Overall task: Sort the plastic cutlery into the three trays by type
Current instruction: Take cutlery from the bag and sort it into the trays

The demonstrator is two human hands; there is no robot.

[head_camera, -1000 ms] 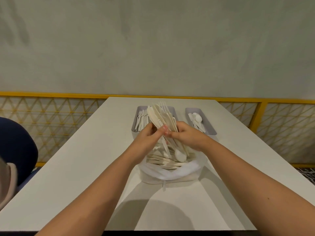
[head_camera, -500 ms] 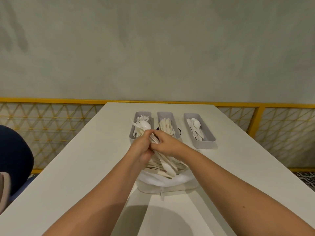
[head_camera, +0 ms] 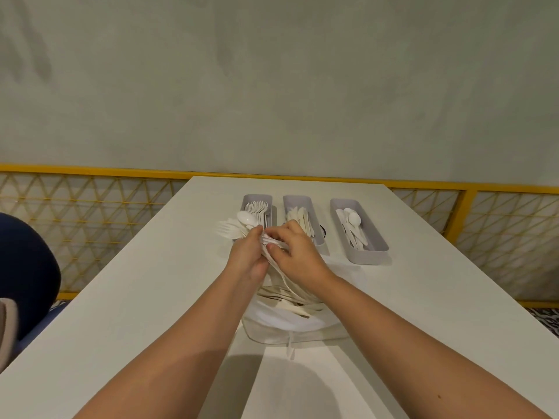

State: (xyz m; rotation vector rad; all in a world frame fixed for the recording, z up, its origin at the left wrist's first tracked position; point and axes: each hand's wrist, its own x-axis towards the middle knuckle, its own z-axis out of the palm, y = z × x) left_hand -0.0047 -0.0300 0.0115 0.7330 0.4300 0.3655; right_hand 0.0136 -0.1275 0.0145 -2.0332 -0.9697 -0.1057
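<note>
Mixed bunch [head_camera: 234,228]: forks and one white spoon fanned out to the left of the left fingers, held above the table [head_camera: 145,297].
Left hand [head_camera: 246,260]: fingers curled tightly round the bunch's handles.
Fork tray [head_camera: 245,204]: just beyond the left fingertips, with a neat row of forks in it.
Unsorted pile [head_camera: 287,297]: below both wrists, on the person's side of the fingers, heaped in a white-lined bag [head_camera: 281,320].
Right hand [head_camera: 298,258]: thumb and forefinger seemed to pinch one handle at the bunch's right edge. Its type was too hidden to tell. The other fingers were loosely bent.
Knife tray [head_camera: 316,219]: just beyond the right fingertips and partly hidden by them, holding a stack of knives.
Spoon tray [head_camera: 367,257]: well to the right of the right fingers, holding a handful of spoons.
Progress: each tray held only its own type, so sorting looked well under way. The bunch in hand and a deep pile in the bag remained, likely more than half the job.
</note>
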